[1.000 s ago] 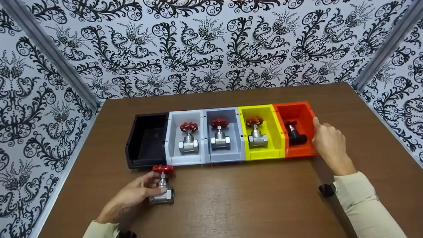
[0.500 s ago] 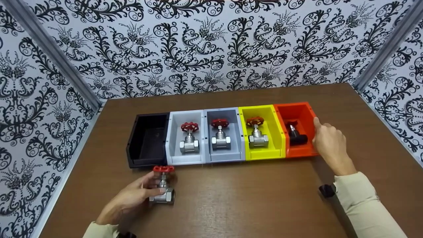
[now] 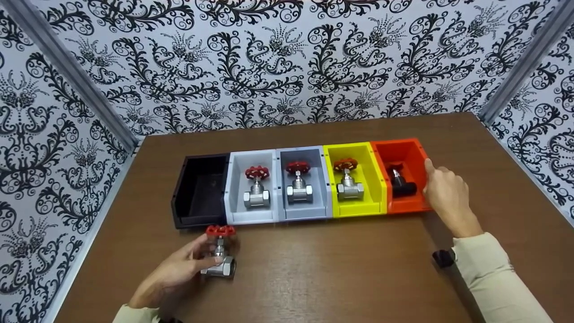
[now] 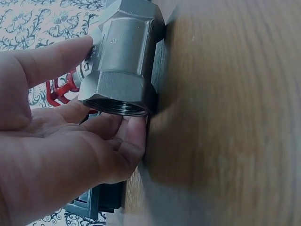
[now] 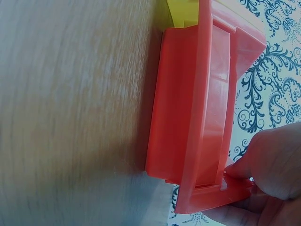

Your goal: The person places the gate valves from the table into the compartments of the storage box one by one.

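Observation:
Near the front left of the bins, my left hand (image 3: 177, 267) grips a steel gate valve (image 3: 219, 268) with a red handwheel, thumb across the body and fingers around the far side. The left wrist view shows the valve's threaded end (image 4: 120, 106) low over the wooden table, its wheel pointing away. My right hand (image 3: 448, 197) holds the right side wall of the red bin (image 3: 399, 152); in the right wrist view the thumb lies on the bin's rim (image 5: 230, 188) and the other fingers are partly hidden beneath it. Inside that bin lies a black T-shaped valve (image 3: 403, 187).
Left of the red bin, joined in one row, are a yellow bin (image 3: 358, 210), a grey-blue bin (image 3: 305, 213), a white bin (image 3: 251, 218) and a black bin (image 3: 202, 197). The yellow, grey-blue and white ones each hold a red-wheeled valve. Patterned walls (image 3: 287, 58) enclose the table.

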`<state>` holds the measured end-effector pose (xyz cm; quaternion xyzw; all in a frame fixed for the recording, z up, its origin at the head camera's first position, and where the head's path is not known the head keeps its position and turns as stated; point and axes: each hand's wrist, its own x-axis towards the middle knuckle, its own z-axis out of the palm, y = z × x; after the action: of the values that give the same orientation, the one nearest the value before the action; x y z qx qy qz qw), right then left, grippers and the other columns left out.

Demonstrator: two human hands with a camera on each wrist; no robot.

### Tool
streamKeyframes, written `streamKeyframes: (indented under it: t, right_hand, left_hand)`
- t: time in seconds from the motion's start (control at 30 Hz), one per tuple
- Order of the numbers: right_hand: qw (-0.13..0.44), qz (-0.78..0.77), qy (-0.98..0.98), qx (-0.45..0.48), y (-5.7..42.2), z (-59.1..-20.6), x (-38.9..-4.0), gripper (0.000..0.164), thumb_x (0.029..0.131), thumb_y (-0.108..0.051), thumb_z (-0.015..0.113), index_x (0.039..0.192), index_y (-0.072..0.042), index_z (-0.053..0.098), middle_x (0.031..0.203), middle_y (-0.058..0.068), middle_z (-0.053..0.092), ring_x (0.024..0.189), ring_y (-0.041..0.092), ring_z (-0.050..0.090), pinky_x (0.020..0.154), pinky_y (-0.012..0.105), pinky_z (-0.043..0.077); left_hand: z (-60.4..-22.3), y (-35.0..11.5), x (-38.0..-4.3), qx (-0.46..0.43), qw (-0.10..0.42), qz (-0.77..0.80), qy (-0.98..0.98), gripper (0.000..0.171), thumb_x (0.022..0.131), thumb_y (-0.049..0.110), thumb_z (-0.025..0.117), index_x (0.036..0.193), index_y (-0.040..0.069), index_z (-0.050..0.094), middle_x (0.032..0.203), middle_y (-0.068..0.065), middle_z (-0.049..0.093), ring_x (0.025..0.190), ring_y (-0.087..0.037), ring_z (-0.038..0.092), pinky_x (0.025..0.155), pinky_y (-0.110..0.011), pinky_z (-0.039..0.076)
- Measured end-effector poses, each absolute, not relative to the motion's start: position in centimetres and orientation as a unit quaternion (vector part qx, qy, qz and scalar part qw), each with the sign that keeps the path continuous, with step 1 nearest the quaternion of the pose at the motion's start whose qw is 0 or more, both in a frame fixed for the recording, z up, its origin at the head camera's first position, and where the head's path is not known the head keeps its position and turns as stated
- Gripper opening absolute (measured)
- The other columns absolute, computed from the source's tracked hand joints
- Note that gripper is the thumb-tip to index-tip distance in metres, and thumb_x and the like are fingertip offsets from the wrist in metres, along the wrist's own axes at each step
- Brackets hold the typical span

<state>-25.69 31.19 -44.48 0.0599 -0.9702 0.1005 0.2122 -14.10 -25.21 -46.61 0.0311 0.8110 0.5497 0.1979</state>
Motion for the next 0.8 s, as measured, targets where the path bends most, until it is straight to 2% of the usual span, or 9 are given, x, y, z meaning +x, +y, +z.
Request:
streamKeyframes:
  t: [0.1,0.23,0.43,0.67,0.8]
  right_hand:
    - [0.213,0.101,-0.97,0.061,31.22,-44.55,-25.71,0.047,0.084,0.006,0.055,0.131,0.005,0.053,0.069,0.028,0.052,0.05,0.048,0.049,0.046,0.062,0.042]
    - [0.218,0.104,-0.969,0.06,31.21,-44.62,-25.76,0.044,0.085,0.005,0.055,0.129,0.005,0.055,0.069,0.029,0.052,0.051,0.05,0.049,0.048,0.064,0.042]
    - [0.221,0.1,-0.968,0.056,31.15,-44.62,-25.88,0.038,0.087,0.003,0.053,0.125,0.005,0.056,0.068,0.028,0.051,0.052,0.053,0.049,0.045,0.063,0.041]
    - [0.204,0.107,-0.972,0.046,31.16,-44.45,-25.87,0.038,0.089,0.002,0.054,0.127,0.006,0.056,0.069,0.028,0.051,0.054,0.053,0.05,0.048,0.064,0.042]
    - [0.196,0.113,-0.973,0.043,31.12,-44.34,-25.88,0.036,0.091,0.001,0.053,0.127,0.006,0.056,0.068,0.028,0.051,0.054,0.052,0.05,0.048,0.063,0.042]
  left_hand:
    - [-46.55,-25.22,-14.08,0.02,0.195,0.548,0.813,0.069,0.09,0.025,0.072,0.148,0.005,0.042,0.134,-0.018,0.054,0.125,-0.032,0.049,0.104,-0.045,0.036]
    - [-46.4,-25.31,-14.19,0.006,0.197,0.557,0.807,0.074,0.091,0.025,0.071,0.151,0.002,0.035,0.145,-0.022,0.046,0.137,-0.039,0.036,0.113,-0.057,0.024]
    - [-46.3,-25.46,-14.29,0.017,0.206,0.577,0.79,0.079,0.094,0.021,0.067,0.153,-0.007,0.023,0.153,-0.03,0.032,0.145,-0.046,0.019,0.116,-0.061,0.013]
    - [-46.38,-25.4,-14.42,0.004,0.203,0.572,0.794,0.073,0.094,0.022,0.068,0.152,-0.002,0.032,0.151,-0.026,0.038,0.144,-0.043,0.023,0.117,-0.061,0.012]
    - [-46.52,-25.45,-14.4,-0.009,0.2,0.568,0.798,0.073,0.093,0.023,0.068,0.152,-0.002,0.032,0.149,-0.024,0.041,0.143,-0.042,0.025,0.116,-0.061,0.014]
